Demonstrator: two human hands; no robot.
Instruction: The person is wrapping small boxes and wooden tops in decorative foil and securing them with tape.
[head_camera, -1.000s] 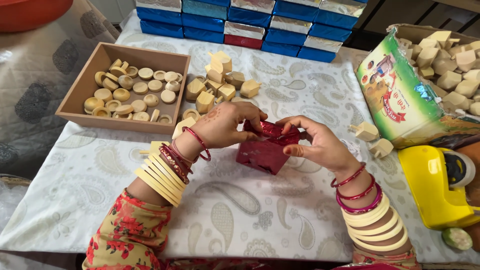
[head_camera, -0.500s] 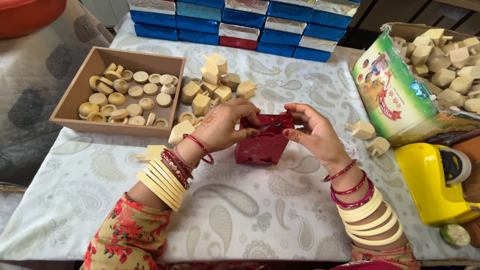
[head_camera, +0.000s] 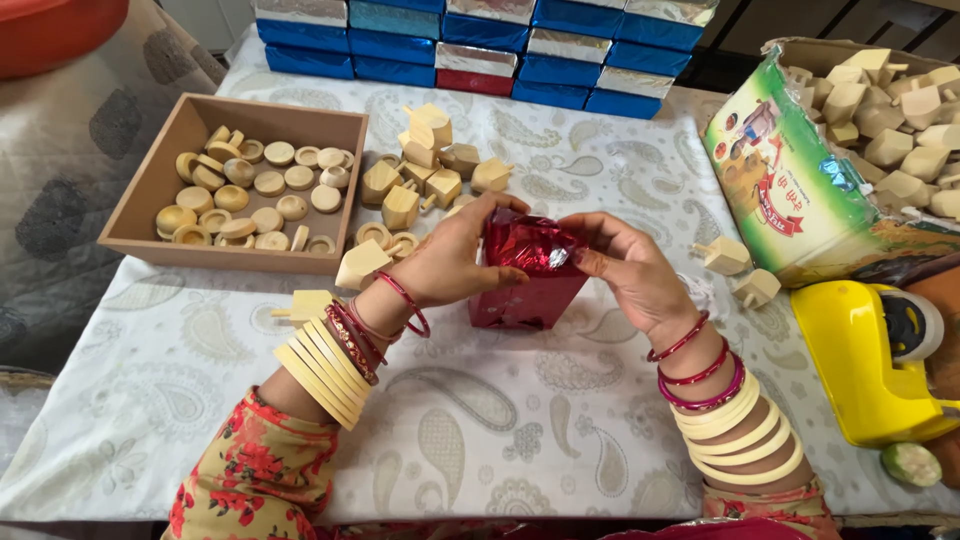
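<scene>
Both hands are clamped on a small red box wrapped in shiny foil. The left hand grips the box's left side, its fingers curled over the crumpled top edge, while the right hand holds the right side, thumb and fingers pressed to the foil at the top. The box stands upright on the cloth-covered table, close to the middle — everything else lies around it.

Just left of the box, partly behind the left wrist, lie a few wooden blocks with short pegs. Beyond the box, further from the person, sits a loose pile of the same pale blocks. Further left of the box is an open wooden tray filled with small round wooden discs. At the far edge of the table, behind the box, stands a stack of blue boxes with silver tops, one of them red.

Right of the box lie two more pegged blocks — past them a printed carton heaped with wooden pieces. Nearer on that side rests a yellow plastic device. Both wrists carry cream and red bangles.
</scene>
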